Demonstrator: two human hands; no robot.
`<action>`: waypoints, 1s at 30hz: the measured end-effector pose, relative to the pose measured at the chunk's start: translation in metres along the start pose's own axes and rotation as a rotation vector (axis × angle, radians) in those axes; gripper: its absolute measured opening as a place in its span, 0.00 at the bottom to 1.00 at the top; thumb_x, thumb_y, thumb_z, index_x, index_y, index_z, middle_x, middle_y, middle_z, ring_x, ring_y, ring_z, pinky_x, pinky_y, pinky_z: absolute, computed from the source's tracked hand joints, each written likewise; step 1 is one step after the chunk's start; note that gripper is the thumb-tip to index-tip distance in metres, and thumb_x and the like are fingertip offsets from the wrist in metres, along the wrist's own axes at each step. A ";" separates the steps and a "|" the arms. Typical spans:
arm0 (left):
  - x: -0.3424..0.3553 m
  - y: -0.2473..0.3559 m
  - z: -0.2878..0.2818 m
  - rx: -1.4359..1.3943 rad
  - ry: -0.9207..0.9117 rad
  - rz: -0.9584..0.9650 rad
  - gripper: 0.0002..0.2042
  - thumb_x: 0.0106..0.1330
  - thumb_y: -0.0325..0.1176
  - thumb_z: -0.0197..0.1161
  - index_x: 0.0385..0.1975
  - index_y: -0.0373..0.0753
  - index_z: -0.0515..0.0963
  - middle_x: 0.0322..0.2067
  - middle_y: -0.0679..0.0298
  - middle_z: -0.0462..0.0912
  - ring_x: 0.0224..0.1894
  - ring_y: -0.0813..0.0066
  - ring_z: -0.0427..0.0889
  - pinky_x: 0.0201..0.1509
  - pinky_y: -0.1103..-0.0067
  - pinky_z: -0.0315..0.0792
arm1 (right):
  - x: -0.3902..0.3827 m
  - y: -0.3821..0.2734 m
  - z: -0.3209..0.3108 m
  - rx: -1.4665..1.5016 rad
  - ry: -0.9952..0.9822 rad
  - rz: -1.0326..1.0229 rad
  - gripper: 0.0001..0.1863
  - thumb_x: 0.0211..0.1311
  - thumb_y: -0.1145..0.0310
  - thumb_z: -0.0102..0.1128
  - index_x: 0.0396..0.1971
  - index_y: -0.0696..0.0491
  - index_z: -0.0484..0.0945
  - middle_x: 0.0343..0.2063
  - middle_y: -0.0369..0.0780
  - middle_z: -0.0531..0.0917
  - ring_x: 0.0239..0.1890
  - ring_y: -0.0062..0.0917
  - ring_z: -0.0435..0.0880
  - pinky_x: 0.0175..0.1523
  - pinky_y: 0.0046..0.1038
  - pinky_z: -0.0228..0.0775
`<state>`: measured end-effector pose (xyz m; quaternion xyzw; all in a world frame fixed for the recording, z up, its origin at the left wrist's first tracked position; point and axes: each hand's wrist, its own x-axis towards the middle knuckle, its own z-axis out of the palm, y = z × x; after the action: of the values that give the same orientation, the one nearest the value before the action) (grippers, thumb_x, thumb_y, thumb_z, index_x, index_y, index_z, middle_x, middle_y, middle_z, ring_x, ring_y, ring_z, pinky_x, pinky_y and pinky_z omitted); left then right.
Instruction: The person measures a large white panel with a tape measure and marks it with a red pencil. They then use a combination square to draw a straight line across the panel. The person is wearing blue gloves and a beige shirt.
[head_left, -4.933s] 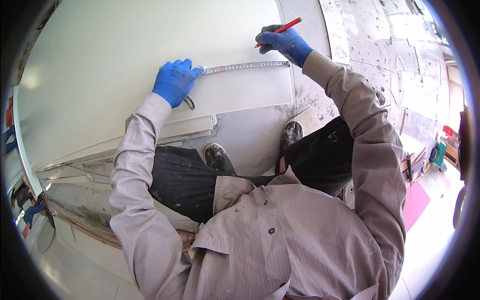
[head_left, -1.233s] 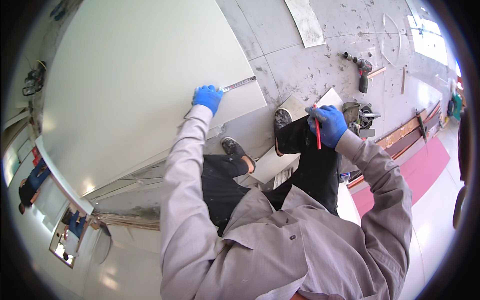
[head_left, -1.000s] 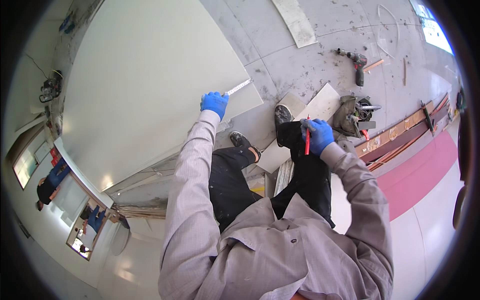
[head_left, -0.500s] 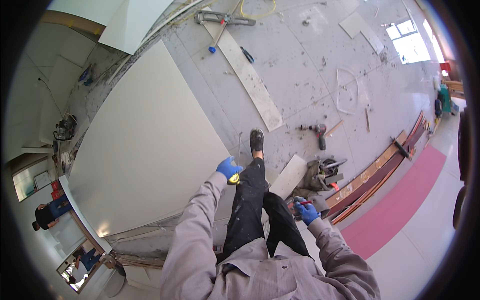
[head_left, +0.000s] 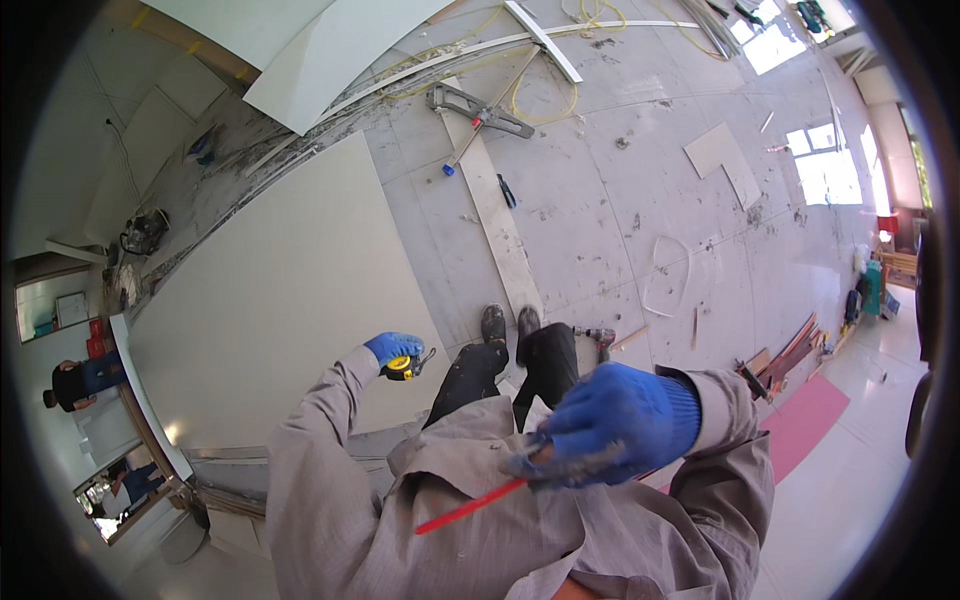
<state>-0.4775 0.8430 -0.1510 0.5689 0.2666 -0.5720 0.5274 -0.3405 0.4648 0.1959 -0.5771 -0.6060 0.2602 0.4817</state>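
I stand upright, looking down at my shoes on a grey floor. My left hand (head_left: pixel 393 349), in a blue glove, is closed around a yellow tape measure (head_left: pixel 404 367) held out over the edge of a large white board (head_left: pixel 270 300) lying on the floor. My right hand (head_left: pixel 618 420), also in a blue glove, is raised close to my chest and grips a red pencil (head_left: pixel 468 507) that points down to the left.
A long white strip (head_left: pixel 497 215) lies ahead of my feet, with a clamp tool (head_left: pixel 480 108) across its far end. A power drill (head_left: pixel 598 336) lies right of my shoes. Board offcuts (head_left: pixel 726 160), yellow cable and wooden battens (head_left: pixel 790 352) are scattered around. A person (head_left: pixel 80 380) stands far left.
I have risen from a crouch over the board to standing. The tape has been drawn back into its case in my left hand, and my right hand with the pencil came up to my chest.
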 end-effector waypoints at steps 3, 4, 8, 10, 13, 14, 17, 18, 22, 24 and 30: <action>-0.012 0.056 -0.014 -0.070 0.016 -0.001 0.09 0.66 0.37 0.62 0.36 0.39 0.81 0.30 0.61 0.84 0.29 0.72 0.83 0.32 0.76 0.77 | 0.005 -0.017 -0.055 -0.083 -0.049 -0.050 0.17 0.61 0.61 0.61 0.50 0.49 0.80 0.24 0.34 0.77 0.20 0.24 0.80 0.20 0.28 0.64; -0.018 0.074 -0.018 -0.102 0.002 0.003 0.09 0.66 0.37 0.63 0.38 0.38 0.81 0.32 0.61 0.85 0.30 0.72 0.83 0.33 0.75 0.79 | 0.010 -0.022 -0.077 -0.085 -0.067 -0.052 0.17 0.61 0.62 0.60 0.49 0.49 0.81 0.22 0.34 0.75 0.19 0.23 0.78 0.19 0.28 0.63; -0.012 0.148 -0.019 -0.173 -0.071 0.020 0.12 0.65 0.33 0.68 0.44 0.34 0.82 0.38 0.60 0.87 0.36 0.70 0.87 0.38 0.73 0.83 | 0.045 -0.012 -0.135 -0.380 -0.240 -0.091 0.13 0.61 0.59 0.59 0.42 0.48 0.81 0.25 0.33 0.76 0.24 0.23 0.77 0.28 0.29 0.67; 0.011 0.176 -0.017 -0.206 -0.098 0.018 0.12 0.65 0.33 0.68 0.44 0.34 0.82 0.38 0.60 0.87 0.37 0.70 0.87 0.39 0.74 0.83 | 0.050 0.018 -0.143 -0.456 -0.228 -0.140 0.13 0.61 0.58 0.59 0.41 0.48 0.81 0.26 0.34 0.77 0.25 0.25 0.78 0.31 0.30 0.68; 0.026 0.217 -0.020 -0.285 -0.124 0.078 0.13 0.64 0.34 0.70 0.45 0.37 0.82 0.39 0.62 0.87 0.38 0.70 0.87 0.40 0.72 0.83 | 0.071 0.054 -0.175 -0.398 -0.321 -0.155 0.13 0.61 0.56 0.60 0.40 0.48 0.81 0.27 0.36 0.78 0.27 0.27 0.79 0.35 0.31 0.69; 0.046 0.220 -0.018 -0.312 -0.175 0.132 0.14 0.63 0.36 0.71 0.46 0.40 0.82 0.39 0.64 0.87 0.38 0.70 0.87 0.39 0.70 0.84 | 0.080 0.062 -0.186 -0.370 -0.364 -0.146 0.14 0.61 0.56 0.60 0.40 0.48 0.81 0.28 0.37 0.78 0.28 0.28 0.79 0.36 0.32 0.69; 0.059 0.270 -0.005 -0.386 -0.137 0.143 0.16 0.64 0.33 0.69 0.51 0.38 0.79 0.41 0.62 0.86 0.39 0.69 0.87 0.42 0.72 0.84 | 0.106 0.088 -0.224 -0.262 -0.518 -0.107 0.14 0.61 0.54 0.60 0.39 0.49 0.81 0.29 0.38 0.79 0.30 0.30 0.79 0.40 0.34 0.70; 0.063 0.288 -0.004 -0.431 -0.149 0.170 0.17 0.64 0.32 0.68 0.52 0.37 0.79 0.42 0.61 0.86 0.40 0.69 0.87 0.42 0.71 0.84 | 0.117 0.099 -0.239 -0.215 -0.582 -0.087 0.15 0.61 0.54 0.60 0.38 0.49 0.81 0.30 0.39 0.79 0.31 0.31 0.80 0.41 0.34 0.71; 0.104 0.336 -0.010 -0.605 -0.120 0.373 0.21 0.63 0.29 0.67 0.56 0.32 0.75 0.45 0.57 0.84 0.45 0.67 0.86 0.50 0.70 0.82 | 0.159 0.151 -0.297 0.176 -0.687 -0.014 0.15 0.63 0.55 0.60 0.40 0.51 0.81 0.32 0.41 0.82 0.33 0.34 0.81 0.42 0.34 0.73; 0.122 0.353 -0.012 -0.710 -0.070 0.500 0.22 0.63 0.28 0.67 0.57 0.31 0.74 0.46 0.57 0.84 0.46 0.67 0.86 0.53 0.72 0.81 | 0.180 0.186 -0.338 0.498 -0.645 -0.010 0.15 0.66 0.59 0.59 0.45 0.54 0.81 0.33 0.40 0.86 0.31 0.35 0.84 0.37 0.32 0.75; 0.236 0.425 -0.037 -0.652 0.353 0.457 0.27 0.57 0.30 0.72 0.58 0.35 0.75 0.43 0.58 0.84 0.35 0.73 0.85 0.32 0.73 0.82 | 0.145 0.406 -0.446 0.152 0.152 0.677 0.17 0.66 0.65 0.61 0.49 0.62 0.80 0.38 0.47 0.86 0.37 0.30 0.87 0.47 0.28 0.77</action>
<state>-0.0303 0.6777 -0.2530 0.5062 0.3866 -0.2204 0.7387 0.2549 0.5758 0.0614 -0.7254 -0.3217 0.4058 0.4535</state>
